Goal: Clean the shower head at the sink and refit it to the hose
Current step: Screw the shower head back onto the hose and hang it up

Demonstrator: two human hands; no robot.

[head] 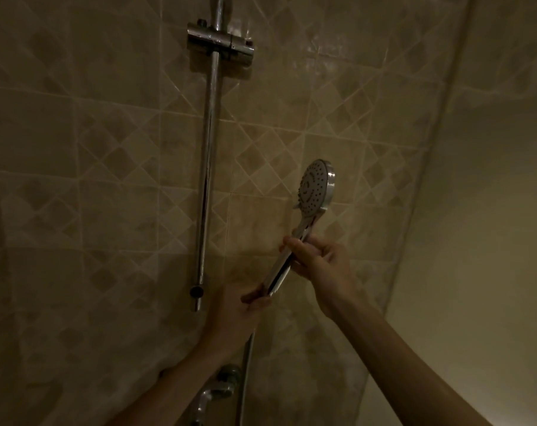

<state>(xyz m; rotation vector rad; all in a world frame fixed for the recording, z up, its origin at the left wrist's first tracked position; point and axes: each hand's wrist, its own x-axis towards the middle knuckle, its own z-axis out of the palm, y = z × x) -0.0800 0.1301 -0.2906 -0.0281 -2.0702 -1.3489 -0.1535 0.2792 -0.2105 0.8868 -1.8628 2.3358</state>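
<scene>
A chrome shower head (pixel 316 187) with a round nozzle face points up and left in front of the tiled wall. My right hand (pixel 319 261) grips the middle of its handle. My left hand (pixel 239 309) holds the lower end of the handle, where the hose joins; the fingers hide the joint. The silver hose (pixel 245 376) hangs straight down below my left hand.
A vertical chrome slide rail (pixel 208 167) is fixed to the wall on the left, with a holder bracket (pixel 219 41) near its top. A chrome tap fitting (pixel 221 388) sits low at the centre. A plain wall closes the right side.
</scene>
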